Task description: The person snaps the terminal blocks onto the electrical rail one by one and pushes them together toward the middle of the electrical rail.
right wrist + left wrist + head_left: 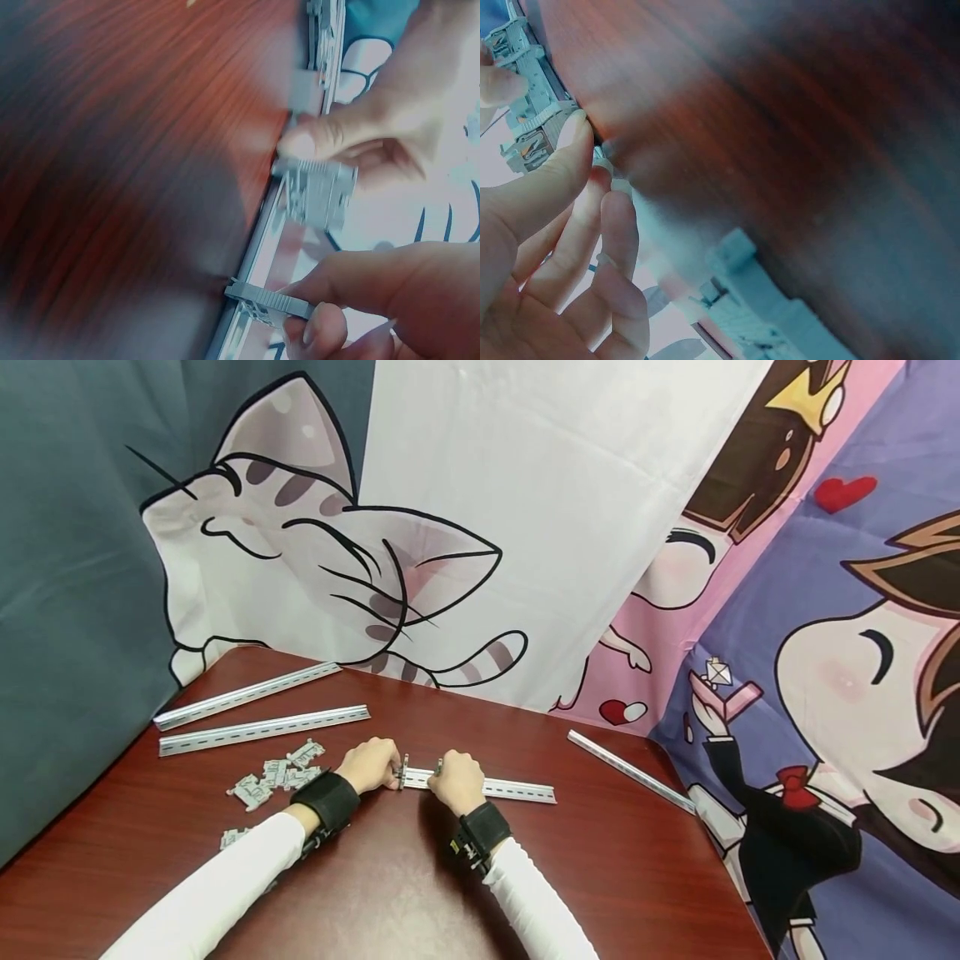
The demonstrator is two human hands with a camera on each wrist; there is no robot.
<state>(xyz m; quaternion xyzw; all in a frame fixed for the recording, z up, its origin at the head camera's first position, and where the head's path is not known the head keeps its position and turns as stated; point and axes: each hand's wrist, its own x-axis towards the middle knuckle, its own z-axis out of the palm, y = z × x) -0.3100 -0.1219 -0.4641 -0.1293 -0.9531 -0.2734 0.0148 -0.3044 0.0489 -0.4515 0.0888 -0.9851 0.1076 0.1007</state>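
A slotted metal DIN rail (521, 791) lies on the table in front of the person. My left hand (371, 765) is at its left end, thumb and fingers pinching a grey terminal block (321, 196) seated across the rail. A short way along, my right hand (459, 783) holds a second, thin grey terminal block (270, 301) between thumb and fingers, its lower edge right at the rail. In the left wrist view, the left thumb (574, 142) presses on the ribbed side of its block.
Several loose grey terminal blocks (275, 774) lie left of the left hand, one partly hidden by the sleeve. Two more rails (262, 729) are at the back left, and another rail (632, 771) lies at the right edge. Printed cloth (555, 510) hangs behind the reddish-brown table (390, 885).
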